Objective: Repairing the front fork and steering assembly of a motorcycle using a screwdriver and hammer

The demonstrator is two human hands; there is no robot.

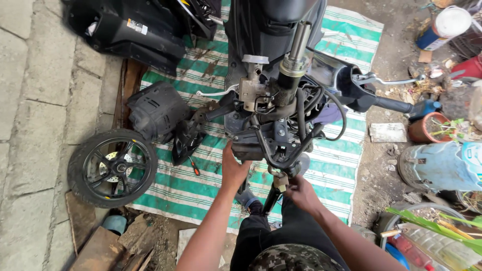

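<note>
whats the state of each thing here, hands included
left hand: pressed against the scooter front frame
right hand: closed on a cable end below the frame
wheel: off, lying flat
black body panel: removed, on the ground
striped mat: spread under the scooter

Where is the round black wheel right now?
In the head view, the black wheel lies flat on the ground at the left, half on the green striped mat, just below a black plastic cover and left of the left hand.
</note>
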